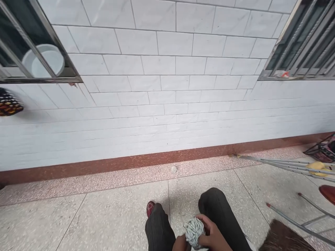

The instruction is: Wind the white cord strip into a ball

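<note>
A ball of pale grey-green yarn is held between my knees, low in the view. My right hand grips it from the right, thumb in front and fingers curled round the far side. My left hand is closed against its lower left side, partly cut off by the bottom edge. A thin strand runs from the ball toward a much smaller pale ball on the floor by the wall.
A white tiled wall with a red-brown skirting stands ahead. Barred windows flank it; a white basin shows in the left one. Metal poles, a stool's legs and brown bristles are at right.
</note>
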{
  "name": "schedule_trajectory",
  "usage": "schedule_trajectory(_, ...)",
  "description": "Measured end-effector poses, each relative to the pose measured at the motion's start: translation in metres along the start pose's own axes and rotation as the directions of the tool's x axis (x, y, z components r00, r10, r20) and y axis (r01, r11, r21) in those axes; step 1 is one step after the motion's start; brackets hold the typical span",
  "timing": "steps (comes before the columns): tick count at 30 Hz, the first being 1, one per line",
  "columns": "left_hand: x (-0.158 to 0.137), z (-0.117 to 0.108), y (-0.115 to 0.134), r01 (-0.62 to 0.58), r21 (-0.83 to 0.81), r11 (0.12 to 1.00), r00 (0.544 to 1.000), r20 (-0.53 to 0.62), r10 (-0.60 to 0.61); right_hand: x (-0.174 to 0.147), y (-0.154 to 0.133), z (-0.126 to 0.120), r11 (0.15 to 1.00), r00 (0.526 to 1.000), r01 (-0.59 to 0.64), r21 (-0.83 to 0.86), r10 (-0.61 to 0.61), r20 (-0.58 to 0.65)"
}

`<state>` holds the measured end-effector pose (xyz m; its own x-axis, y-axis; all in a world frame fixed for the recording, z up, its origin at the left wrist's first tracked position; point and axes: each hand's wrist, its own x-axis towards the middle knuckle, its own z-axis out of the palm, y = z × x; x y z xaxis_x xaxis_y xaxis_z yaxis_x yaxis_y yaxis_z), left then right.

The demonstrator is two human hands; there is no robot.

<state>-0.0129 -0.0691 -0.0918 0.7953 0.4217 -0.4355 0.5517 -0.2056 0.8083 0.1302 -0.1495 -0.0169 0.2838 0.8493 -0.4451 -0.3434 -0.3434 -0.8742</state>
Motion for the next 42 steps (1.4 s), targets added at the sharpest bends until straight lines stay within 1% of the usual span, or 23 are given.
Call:
schedule_trajectory(2, 0.002, 0.000, 0.004, 0.089, 0.028, 0.996, 0.995, -0.039, -0.088, -0.004, -0.018, 0.003, 0.998, 0.999, 0.036, 0.048, -0.035, -0.033)
schedule_trajectory(4, 0.000, 0.003, 0.009, 0.125, 0.051, 0.991, 0.990, -0.075, -0.121, -0.011, -0.036, 0.004, 0.995, 0.994, 0.102, 0.016, -0.101, -0.052)
schedule_trajectory(7, -0.010, 0.011, 0.018, 0.054, 0.076, 0.996, 0.993, -0.106, -0.045, -0.021, -0.056, 0.003, 0.982, 0.982, 0.172, -0.080, -0.178, -0.069)
schedule_trajectory(10, -0.023, 0.021, 0.027, -0.010, 0.066, 0.998, 0.989, -0.147, 0.020, -0.026, -0.065, -0.004, 0.980, 0.979, 0.172, -0.096, -0.181, -0.095)
schedule_trajectory(13, -0.034, 0.029, 0.038, -0.065, 0.089, 0.994, 0.969, -0.231, 0.084, -0.026, -0.070, -0.014, 0.981, 0.976, 0.176, -0.083, -0.186, -0.118)
schedule_trajectory(16, -0.040, 0.030, 0.049, -0.105, 0.122, 0.987, 0.937, -0.321, 0.139, -0.029, -0.080, -0.025, 0.966, 0.962, 0.230, -0.115, -0.243, -0.125)
schedule_trajectory(18, -0.041, 0.026, 0.055, -0.123, 0.128, 0.984, 0.915, -0.369, 0.162, -0.036, -0.092, -0.030, 0.949, 0.950, 0.279, -0.144, -0.295, -0.098)
schedule_trajectory(21, -0.042, 0.015, 0.064, -0.140, 0.111, 0.984, 0.863, -0.473, 0.176, -0.051, -0.110, -0.036, 0.932, 0.943, 0.330, -0.151, -0.332, 0.012)
schedule_trajectory(24, -0.043, 0.002, 0.070, -0.207, 0.110, 0.972, 0.801, -0.552, 0.233, -0.069, -0.121, -0.039, 0.928, 0.933, 0.351, -0.126, -0.336, 0.131)
schedule_trajectory(26, -0.044, -0.004, 0.071, -0.237, 0.139, 0.962, 0.761, -0.589, 0.272, -0.081, -0.121, -0.042, 0.932, 0.928, 0.350, -0.093, -0.332, 0.168)
schedule_trajectory(28, -0.044, -0.006, 0.070, -0.231, 0.174, 0.957, 0.743, -0.603, 0.290, -0.091, -0.118, -0.046, 0.938, 0.926, 0.344, -0.046, -0.330, 0.183)
schedule_trajectory(29, -0.043, -0.005, 0.069, -0.222, 0.180, 0.958, 0.751, -0.595, 0.286, -0.095, -0.116, -0.049, 0.938, 0.923, 0.345, -0.025, -0.334, 0.192)
schedule_trajectory(30, -0.042, -0.004, 0.068, -0.212, 0.171, 0.962, 0.774, -0.572, 0.272, -0.099, -0.114, -0.052, 0.938, 0.919, 0.346, -0.011, -0.337, 0.207)
schedule_trajectory(32, -0.039, 0.000, 0.066, -0.190, 0.102, 0.977, 0.836, -0.505, 0.215, -0.102, -0.113, -0.060, 0.940, 0.915, 0.340, -0.005, -0.330, 0.231)
schedule_trajectory(34, -0.036, 0.004, 0.067, -0.166, -0.006, 0.986, 0.884, -0.445, 0.146, -0.102, -0.115, -0.068, 0.948, 0.928, 0.319, 0.001, -0.313, 0.204)
schedule_trajectory(35, -0.034, 0.006, 0.067, -0.166, -0.067, 0.984, 0.899, -0.420, 0.124, -0.100, -0.117, -0.071, 0.951, 0.938, 0.308, 0.018, -0.307, 0.158)
schedule_trajectory(37, -0.033, 0.008, 0.070, -0.199, -0.186, 0.962, 0.910, -0.400, 0.111, -0.095, -0.125, -0.078, 0.950, 0.951, 0.305, 0.066, -0.307, 0.022)
schedule_trajectory(39, -0.034, 0.007, 0.072, -0.249, -0.266, 0.931, 0.906, -0.404, 0.127, -0.088, -0.133, -0.083, 0.943, 0.946, 0.318, 0.102, -0.308, -0.103)
schedule_trajectory(40, -0.036, 0.004, 0.073, -0.273, -0.294, 0.916, 0.901, -0.411, 0.137, -0.085, -0.138, -0.084, 0.939, 0.940, 0.323, 0.114, -0.305, -0.149)
schedule_trajectory(42, -0.040, -0.005, 0.073, -0.306, -0.335, 0.891, 0.897, -0.415, 0.152, -0.079, -0.147, -0.085, 0.936, 0.935, 0.325, 0.137, -0.297, -0.194)
